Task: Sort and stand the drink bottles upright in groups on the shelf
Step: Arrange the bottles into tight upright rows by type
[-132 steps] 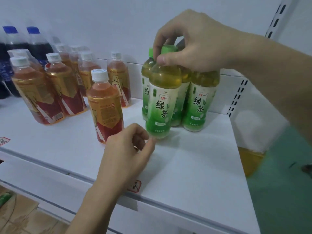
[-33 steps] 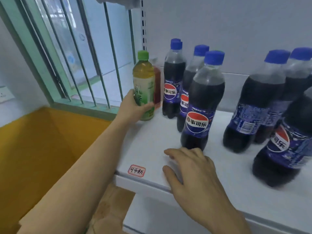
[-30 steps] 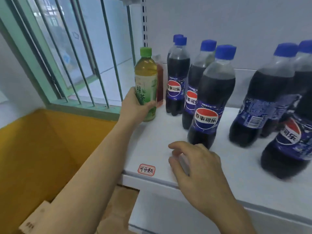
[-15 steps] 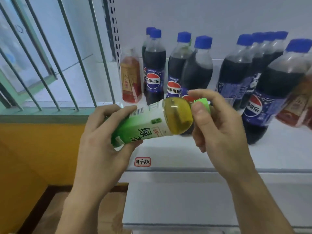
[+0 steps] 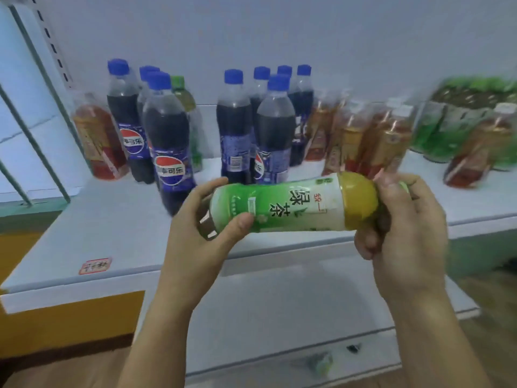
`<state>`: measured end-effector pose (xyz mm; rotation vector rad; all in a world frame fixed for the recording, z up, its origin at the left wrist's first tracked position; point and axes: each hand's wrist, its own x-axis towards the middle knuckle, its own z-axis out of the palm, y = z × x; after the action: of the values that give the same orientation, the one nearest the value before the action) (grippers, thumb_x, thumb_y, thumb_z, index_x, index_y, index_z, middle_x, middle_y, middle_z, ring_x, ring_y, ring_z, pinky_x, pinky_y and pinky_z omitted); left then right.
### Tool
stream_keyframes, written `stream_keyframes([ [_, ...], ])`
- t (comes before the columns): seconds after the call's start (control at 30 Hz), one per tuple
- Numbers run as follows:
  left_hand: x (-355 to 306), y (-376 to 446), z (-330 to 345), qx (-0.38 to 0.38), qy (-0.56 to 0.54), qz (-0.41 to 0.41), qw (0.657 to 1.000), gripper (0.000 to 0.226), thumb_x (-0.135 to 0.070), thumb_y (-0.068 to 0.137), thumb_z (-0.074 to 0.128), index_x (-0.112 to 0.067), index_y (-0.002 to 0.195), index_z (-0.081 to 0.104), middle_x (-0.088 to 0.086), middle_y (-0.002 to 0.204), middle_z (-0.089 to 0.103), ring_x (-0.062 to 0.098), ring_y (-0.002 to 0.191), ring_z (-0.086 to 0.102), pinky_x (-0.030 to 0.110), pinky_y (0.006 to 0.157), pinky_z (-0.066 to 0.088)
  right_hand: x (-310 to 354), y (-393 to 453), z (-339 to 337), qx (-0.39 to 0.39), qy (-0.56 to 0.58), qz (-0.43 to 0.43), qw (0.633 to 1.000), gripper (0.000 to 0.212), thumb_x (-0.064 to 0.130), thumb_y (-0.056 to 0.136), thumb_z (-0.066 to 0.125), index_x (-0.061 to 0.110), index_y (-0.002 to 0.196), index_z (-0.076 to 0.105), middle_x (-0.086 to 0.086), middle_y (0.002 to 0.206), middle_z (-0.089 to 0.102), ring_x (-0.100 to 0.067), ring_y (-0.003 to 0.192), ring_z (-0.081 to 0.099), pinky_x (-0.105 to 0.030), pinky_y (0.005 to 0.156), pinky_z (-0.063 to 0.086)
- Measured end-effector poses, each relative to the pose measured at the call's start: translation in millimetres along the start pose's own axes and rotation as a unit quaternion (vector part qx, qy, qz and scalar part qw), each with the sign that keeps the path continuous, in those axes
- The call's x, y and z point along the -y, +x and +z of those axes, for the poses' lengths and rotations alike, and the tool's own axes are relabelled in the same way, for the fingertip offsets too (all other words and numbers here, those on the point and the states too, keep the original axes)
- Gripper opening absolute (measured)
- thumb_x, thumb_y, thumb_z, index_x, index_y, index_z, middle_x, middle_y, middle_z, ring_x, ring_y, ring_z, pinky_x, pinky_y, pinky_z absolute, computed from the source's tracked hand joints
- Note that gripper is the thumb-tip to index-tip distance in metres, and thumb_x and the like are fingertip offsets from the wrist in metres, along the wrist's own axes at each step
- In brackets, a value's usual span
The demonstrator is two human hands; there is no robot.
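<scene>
Both hands hold one green tea bottle [image 5: 291, 204] on its side in the air, in front of the white shelf [image 5: 112, 228] and above its front edge. The left hand [image 5: 201, 236] is wrapped around the bottle's base end, thumb pressed on the green label and fingers curled behind; the right hand [image 5: 405, 219] is closed over the neck and cap end, so the cap is almost wholly hidden in the palm. The bottle lies nearly level, base toward the left hand, its yellowish shoulder just inside the right hand's grasp. Directly behind the left hand's hold stand the cola bottles [image 5: 235, 127] with blue caps — one cluster just beyond the knuckles, another cluster [image 5: 165, 135] farther to the left. Tucked behind that left cluster a second green-capped tea bottle [image 5: 183, 93] stands upright, and a red tea bottle [image 5: 98, 138] stands at the far left end beside the upright rail. Behind the right hand's hold is a group of red tea bottles [image 5: 363, 135], all blurred by motion. Farther right, beyond the grip, is what appears to be the green tea group [image 5: 453, 127] — too smeared to count. A small red label sticker [image 5: 95, 266] sits on the shelf edge, well to the left of the held bottle.
</scene>
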<state>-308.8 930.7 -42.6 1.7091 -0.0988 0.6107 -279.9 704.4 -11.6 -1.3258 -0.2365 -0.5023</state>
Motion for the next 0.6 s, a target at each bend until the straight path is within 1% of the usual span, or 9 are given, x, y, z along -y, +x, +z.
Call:
stream_keyframes([
  [0.07, -3.0, -8.9, 52.6, -0.007, -0.053, -0.008, 0.999, 0.07, -0.044, 0.073, 0.087, -0.023, 0.134, 0.061, -0.013, 0.115, 0.072, 0.013, 0.103, 0.073, 0.034, 0.079, 0.064, 6.6, 7.5, -49.7, -0.023, -0.003, 0.021, 1.0, 0.017, 0.033, 0.093, 0.057, 0.029, 0.078, 0.06, 0.009, 0.051, 0.043, -0.015, 0.038, 0.037, -0.022, 0.037, 0.032],
  [0.13, -9.2, -18.5, 108.1, -0.017, -0.099, -0.02, 0.995, 0.07, -0.044, 0.072, 0.087, -0.022, 0.134, 0.063, -0.005, 0.115, 0.074, 0.018, 0.103, 0.074, 0.04, 0.083, 0.063, 15.7, 14.5, -102.7, -0.035, -0.019, 0.033, 0.999, 0.015, 0.037, 0.092, 0.059, 0.025, 0.082, 0.061, 0.007, 0.05, 0.043, -0.017, 0.041, 0.038, -0.025, 0.038, 0.035],
  [0.2, -14.6, -26.2, 164.9, -0.002, -0.133, -0.021, 0.991, 0.059, -0.043, 0.076, 0.083, -0.031, 0.13, 0.066, -0.001, 0.117, 0.075, 0.02, 0.106, 0.073, 0.045, 0.088, 0.062, 25.5, 21.2, -155.4, -0.045, -0.034, 0.031, 0.998, 0.02, 0.041, 0.091, 0.063, 0.021, 0.088, 0.061, 0.005, 0.051, 0.044, -0.018, 0.043, 0.04, -0.027, 0.039, 0.038],
  [0.27, -17.5, -33.0, 220.0, 0.036, -0.146, -0.013, 0.989, 0.046, -0.04, 0.084, 0.077, -0.037, 0.129, 0.066, -0.002, 0.117, 0.075, 0.019, 0.108, 0.073, 0.044, 0.09, 0.061, 33.5, 28.2, -203.2, -0.067, -0.054, 0.021, 0.996, 0.019, 0.039, 0.092, 0.066, 0.021, 0.09, 0.061, 0.002, 0.053, 0.045, -0.019, 0.045, 0.041, -0.027, 0.04, 0.038],
  [0.4, -17.8, -43.3, 319.1, 0.11, -0.148, -0.031, 0.982, 0.056, -0.034, 0.097, 0.066, -0.012, 0.146, 0.051, 0.004, 0.129, 0.069, 0.022, 0.12, 0.067, 0.051, 0.101, 0.054, 48.6, 51.7, -282.8, -0.122, -0.116, -0.01, 0.986, 0.014, 0.033, 0.097, 0.064, 0.022, 0.088, 0.063, 0.003, 0.054, 0.044, -0.016, 0.045, 0.04, -0.025, 0.039, 0.034],
  [0.47, -21.3, -39.1, 359.2, 0.143, -0.158, -0.037, 0.976, 0.06, -0.033, 0.096, 0.061, -0.011, 0.15, 0.047, 0.004, 0.137, 0.065, 0.019, 0.128, 0.061, 0.049, 0.107, 0.05, 59.3, 74.1, -313.3, -0.139, -0.147, -0.037, 0.979, 0.016, 0.034, 0.097, 0.063, 0.023, 0.086, 0.064, 0.009, 0.054, 0.047, -0.008, 0.043, 0.042, -0.022, 0.037, 0.033],
  [0.5, -23.6, -33.9, 380.9, 0.162, -0.164, -0.037, 0.972, 0.057, -0.03, 0.099, 0.06, -0.01, 0.15, 0.046, 0.003, 0.138, 0.064, 0.019, 0.129, 0.06, 0.047, 0.109, 0.049, 64.9, 89.0, -328.6, -0.14, -0.163, -0.054, 0.975, 0.017, 0.033, 0.098, 0.063, 0.023, 0.085, 0.065, 0.011, 0.054, 0.049, -0.006, 0.043, 0.042, -0.02, 0.036, 0.033],
  [0.53, -26.3, -28.6, 397.8, 0.18, -0.164, -0.032, 0.969, 0.051, -0.027, 0.102, 0.059, -0.01, 0.149, 0.048, 0.001, 0.136, 0.065, 0.017, 0.128, 0.061, 0.042, 0.108, 0.05, 69.5, 103.8, -339.9, -0.136, -0.179, -0.071, 0.972, 0.017, 0.032, 0.099, 0.063, 0.025, 0.084, 0.065, 0.011, 0.055, 0.051, -0.004, 0.043, 0.043, -0.019, 0.037, 0.033],
  [0.6, -31.3, -16.6, 436.1, 0.216, -0.158, -0.021, 0.963, 0.04, -0.017, 0.102, 0.059, -0.013, 0.142, 0.055, -0.003, 0.129, 0.07, 0.013, 0.123, 0.064, 0.026, 0.1, 0.053, 78.8, 140.8, -363.3, -0.13, -0.217, -0.101, 0.962, 0.016, 0.037, 0.096, 0.063, 0.03, 0.082, 0.067, 0.012, 0.061, 0.057, -0.003, 0.048, 0.048, -0.018, 0.039, 0.036],
])
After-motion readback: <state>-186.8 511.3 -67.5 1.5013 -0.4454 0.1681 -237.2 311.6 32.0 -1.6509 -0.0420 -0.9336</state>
